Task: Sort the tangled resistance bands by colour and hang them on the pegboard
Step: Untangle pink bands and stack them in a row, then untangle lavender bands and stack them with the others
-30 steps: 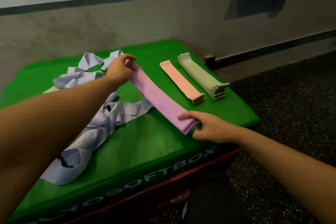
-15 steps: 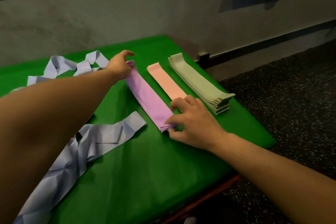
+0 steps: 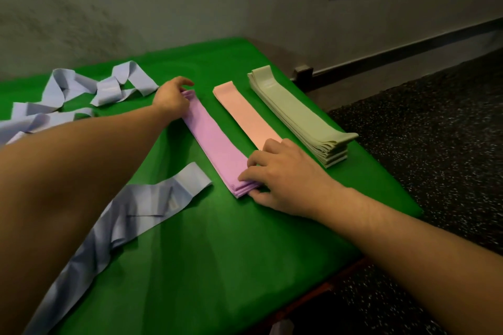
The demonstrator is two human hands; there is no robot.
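Our right hand (image 3: 283,174) pinches the purple stack's (image 3: 215,141) near end. Our left hand (image 3: 171,98) rests curled on its far end; grip unclear.

Mid-frame, purple stack (image 3: 215,141), pink stack (image 3: 249,115) and green stack (image 3: 296,114) lie flat, parallel; pale blue bands (image 3: 109,215) sprawl tangled at left.

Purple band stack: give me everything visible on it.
The purple band stack is several flat, matte, rubbery-looking strips laid one on another, edges layered at the near end. It lies flat on the green table cover, running diagonally from far left to near right, beside the pink stack without touching it. The left hand holds its far end; the right hand pinches its near end, thumb under the edge.
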